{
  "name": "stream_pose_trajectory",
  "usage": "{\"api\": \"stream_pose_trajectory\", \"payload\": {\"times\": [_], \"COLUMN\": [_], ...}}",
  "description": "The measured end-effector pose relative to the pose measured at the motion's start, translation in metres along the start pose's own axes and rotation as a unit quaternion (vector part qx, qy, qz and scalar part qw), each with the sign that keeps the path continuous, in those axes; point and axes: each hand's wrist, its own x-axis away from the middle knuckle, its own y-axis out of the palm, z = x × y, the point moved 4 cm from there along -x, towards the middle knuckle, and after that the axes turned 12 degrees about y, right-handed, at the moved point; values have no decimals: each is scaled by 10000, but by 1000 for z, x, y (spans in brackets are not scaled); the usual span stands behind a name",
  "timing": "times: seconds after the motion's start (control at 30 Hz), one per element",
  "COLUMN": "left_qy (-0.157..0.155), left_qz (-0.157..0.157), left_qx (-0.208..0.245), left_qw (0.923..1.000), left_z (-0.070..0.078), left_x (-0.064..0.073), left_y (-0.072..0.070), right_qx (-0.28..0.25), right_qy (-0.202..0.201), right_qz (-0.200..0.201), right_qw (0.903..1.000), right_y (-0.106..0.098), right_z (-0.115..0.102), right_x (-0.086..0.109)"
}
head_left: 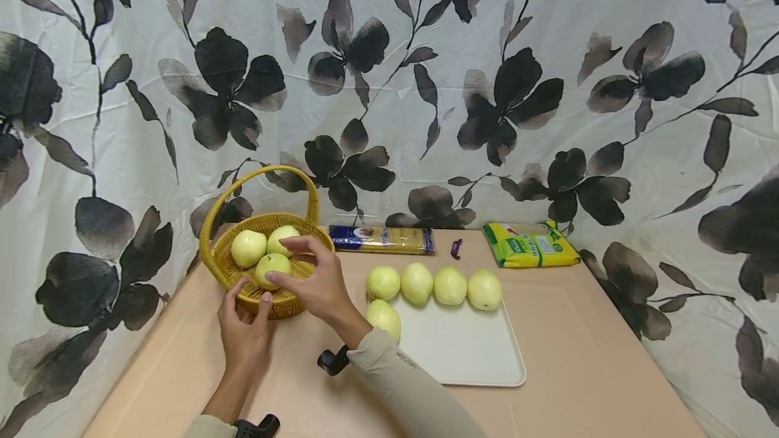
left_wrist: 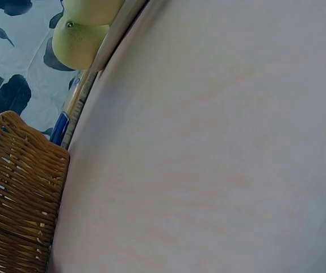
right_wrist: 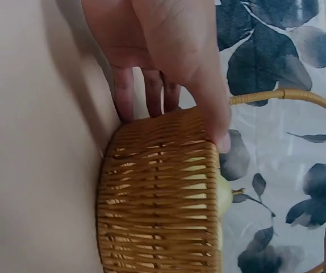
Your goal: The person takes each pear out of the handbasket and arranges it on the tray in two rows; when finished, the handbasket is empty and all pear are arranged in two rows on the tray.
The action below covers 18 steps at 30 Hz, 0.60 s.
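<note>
A yellow wicker basket (head_left: pixel 280 308) with a tall handle stands at the left of the table, with three pale yellow-green pears (head_left: pixel 249 249) inside. My left hand (head_left: pixel 245 336) rests against its front outer wall. In the right wrist view, one digit of the left hand (right_wrist: pixel 174 51) reaches the rim while other fingertips touch lower on the wicker. Over the basket's right side is my right hand (head_left: pixel 319 286), thumb and fingers spread apart. Its thumb overlaps the front pear (head_left: pixel 272 268) in the head view. Nothing shows in its grasp.
A white tray (head_left: pixel 462 357) to the right bears several pears (head_left: pixel 450 285) along its back and left edges. Behind stand a blue and gold pasta packet (head_left: pixel 383 240), a small purple-wrapped piece (head_left: pixel 456 249) and a green-yellow packet (head_left: pixel 531 246). A floral curtain (head_left: pixel 426 86) hangs behind the table.
</note>
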Motion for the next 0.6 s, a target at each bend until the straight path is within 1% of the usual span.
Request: {"api": "stream_pose_trajectory", "payload": {"times": [0.13, 0.37, 0.47, 0.6], "left_qy": [-27, -1, 28, 53], "left_qz": [-3, 47, 111, 150], "left_qx": [-110, -228, -235, -135], "left_qw": [9999, 9997, 9997, 9998], "left_z": [1, 1, 0, -1], "left_x": [0, -3, -3, -2], "left_y": [0, -1, -1, 0], "right_qx": [-84, -323, -392, -309], "right_qy": [123, 510, 642, 767], "right_qz": [6, -3, -56, -14], "right_qw": [9999, 9982, 9971, 9966], "right_y": [10, 26, 32, 35], "right_z": [7, 25, 35, 50], "right_x": [-10, -26, -31, -39]}}
